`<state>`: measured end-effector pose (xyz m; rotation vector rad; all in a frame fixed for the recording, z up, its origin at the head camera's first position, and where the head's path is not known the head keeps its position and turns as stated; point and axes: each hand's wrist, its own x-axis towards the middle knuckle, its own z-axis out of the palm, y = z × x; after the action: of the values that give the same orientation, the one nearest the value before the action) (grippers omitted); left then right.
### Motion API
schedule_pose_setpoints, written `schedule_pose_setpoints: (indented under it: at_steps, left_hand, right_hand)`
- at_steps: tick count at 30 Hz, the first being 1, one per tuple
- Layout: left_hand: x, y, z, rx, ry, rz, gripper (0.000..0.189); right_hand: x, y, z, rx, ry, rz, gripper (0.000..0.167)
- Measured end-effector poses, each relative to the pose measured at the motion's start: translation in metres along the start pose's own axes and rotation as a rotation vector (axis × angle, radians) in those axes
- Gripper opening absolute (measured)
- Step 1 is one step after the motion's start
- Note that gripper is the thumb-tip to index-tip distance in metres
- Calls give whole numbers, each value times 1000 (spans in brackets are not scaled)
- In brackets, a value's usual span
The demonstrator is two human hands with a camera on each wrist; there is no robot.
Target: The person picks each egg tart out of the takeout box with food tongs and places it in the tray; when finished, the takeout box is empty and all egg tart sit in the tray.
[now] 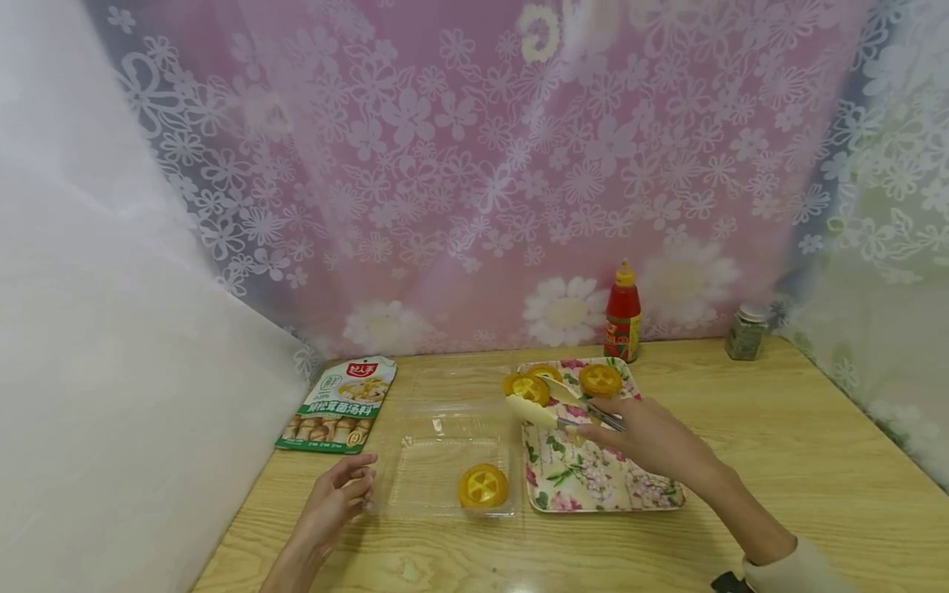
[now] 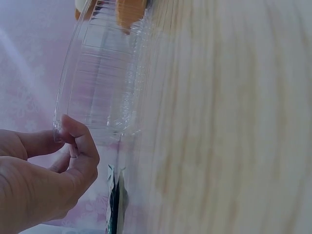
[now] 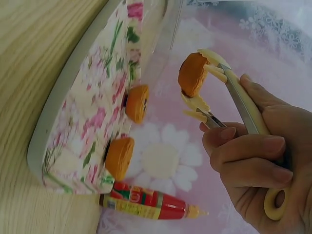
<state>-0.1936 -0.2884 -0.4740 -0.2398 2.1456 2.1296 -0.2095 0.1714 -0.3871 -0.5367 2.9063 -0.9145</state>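
My right hand (image 1: 656,436) grips a pair of tongs (image 3: 246,105) with cream tips. Between those tips a round orange-yellow tart (image 3: 193,74) is held up, above the left side of a flowered tray (image 1: 586,486). Two more tarts stand at the tray's far end, one at the right (image 1: 600,380) and one partly hidden behind the tongs (image 1: 546,372). On the left, my left hand (image 1: 331,502) pinches the rim of a clear plastic container (image 2: 100,73) between thumb and finger. One tart (image 1: 483,486) sits in the container's near right corner.
A green and white food pouch (image 1: 337,408) lies left of the container, whose clear lid (image 1: 455,383) extends behind. At the back stand a red sauce bottle (image 1: 623,317) and, farther right, a small jar (image 1: 747,333). A flowered curtain (image 1: 445,206) closes off the table's back.
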Motion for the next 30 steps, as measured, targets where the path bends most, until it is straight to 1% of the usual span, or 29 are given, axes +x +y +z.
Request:
schedule_pose_setpoints:
  at_steps: [6,11,15,19,22,25,30]
  left_hand:
    - [0,-1,0,0,-6,-4,40]
    - [-1,0,-1,-6,-7,-2,41]
    - [-1,0,-1,-7,-7,-1,42]
    - [-1,0,-1,-4,-6,-1,42]
    - [-1,0,-1,-7,-10,6,42]
    - [-1,-1,-1,-2,-13,13,42]
    - [-2,-1,-2,3,-8,7,41]
  right_hand:
    - [-4,16,-11,-55,18,17,78]
    - [-6,26,-12,-71,7,22,78]
    - [-8,33,-8,-77,-7,24,78]
    - [-9,40,-1,-62,-16,56,79]
    - [-8,43,4,-72,-16,82,80]
    - [-7,44,8,-94,-14,83,81]
    - [-7,44,13,-72,-23,96,75]
